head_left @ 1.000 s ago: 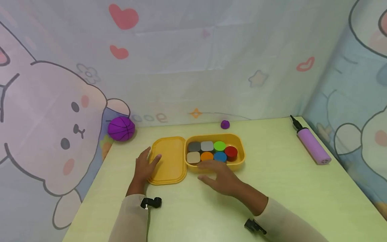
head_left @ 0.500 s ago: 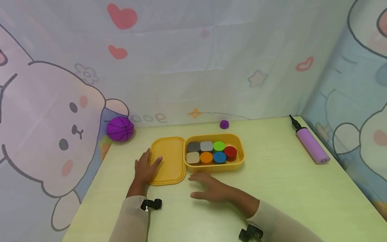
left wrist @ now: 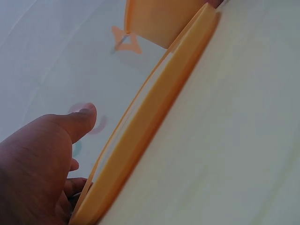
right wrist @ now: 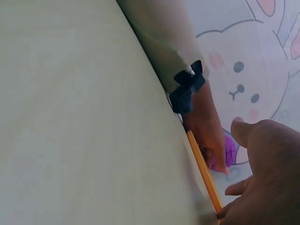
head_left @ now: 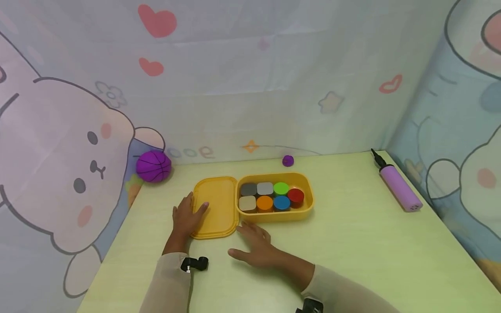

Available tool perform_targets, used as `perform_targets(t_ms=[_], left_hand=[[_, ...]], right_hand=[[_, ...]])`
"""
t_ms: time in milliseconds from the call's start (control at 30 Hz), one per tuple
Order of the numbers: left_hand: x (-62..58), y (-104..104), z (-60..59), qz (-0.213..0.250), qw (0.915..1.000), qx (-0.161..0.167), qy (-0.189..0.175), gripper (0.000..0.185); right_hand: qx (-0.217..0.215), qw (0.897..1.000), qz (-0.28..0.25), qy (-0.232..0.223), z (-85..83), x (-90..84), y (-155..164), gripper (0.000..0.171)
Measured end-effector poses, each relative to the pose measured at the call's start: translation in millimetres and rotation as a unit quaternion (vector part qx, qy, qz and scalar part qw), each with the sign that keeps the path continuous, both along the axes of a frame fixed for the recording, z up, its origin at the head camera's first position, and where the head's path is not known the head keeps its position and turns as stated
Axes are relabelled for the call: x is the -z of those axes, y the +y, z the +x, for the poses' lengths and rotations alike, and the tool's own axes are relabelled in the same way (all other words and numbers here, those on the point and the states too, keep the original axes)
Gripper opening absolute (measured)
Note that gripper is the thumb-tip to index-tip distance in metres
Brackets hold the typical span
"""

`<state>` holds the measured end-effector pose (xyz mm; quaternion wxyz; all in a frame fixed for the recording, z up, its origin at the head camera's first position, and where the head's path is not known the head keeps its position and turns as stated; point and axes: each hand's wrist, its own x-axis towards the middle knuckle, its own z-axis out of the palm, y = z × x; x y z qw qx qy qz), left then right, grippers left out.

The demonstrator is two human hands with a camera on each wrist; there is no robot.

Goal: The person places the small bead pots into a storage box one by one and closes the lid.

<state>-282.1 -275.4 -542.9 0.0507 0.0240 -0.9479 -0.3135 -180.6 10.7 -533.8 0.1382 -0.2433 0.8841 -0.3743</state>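
Note:
A flat yellow lid (head_left: 217, 208) lies on the table, left of a yellow box (head_left: 282, 217). My left hand (head_left: 187, 217) is at the lid's left edge, its thumb reaching over the lid; the left wrist view shows this thumb (left wrist: 84, 119) raised. My right hand (head_left: 258, 247) is in front of the lid's near right corner, thumb and fingers spread apart. In the right wrist view its fingertips come close to the lid's edge (right wrist: 204, 171); contact cannot be told. Inside the box are several round and square pieces, among them an orange one (head_left: 264, 203) and a red one (head_left: 295, 197).
At the table's back left sits a purple basketball (head_left: 154, 166). A small purple object (head_left: 288, 161) lies by the back edge, behind the box. A purple hand pump (head_left: 400, 187) with a black nozzle lies at the right. A printed cloth (head_left: 250, 87) hangs behind the table.
From over the box's front rim, my right hand has moved left and nearer to me, towards the lid's corner. My left hand has stayed at the lid's left edge.

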Motion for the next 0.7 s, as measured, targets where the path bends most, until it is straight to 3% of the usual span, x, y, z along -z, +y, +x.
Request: perform_targets(t_ms=[333,500,600,700], left_hand=[[1.7,-2,-3.5,0.01,0.9998,-0.005,-0.015,0.09],[-8.5,-3,-2.6,0.073,0.997,-0.004,-0.025,0.091],[-15.9,-6,0.6,0.168,0.9849,-0.008,-0.042,0.09],[-22.4,-13,5.4,0.278,0.9594,-0.016,-0.046,0.085]], right_hand=[[0.022,1.0,-0.008,-0.009,3.3,-2.8,-15,0.084],[0.024,1.0,-0.017,-0.011,1.8,-9.7,-18,0.077],[0.027,0.999,-0.028,-0.021,1.4,-13.0,-20,0.074],[0.024,0.998,-0.043,-0.029,1.3,-14.6,-23,0.071]])
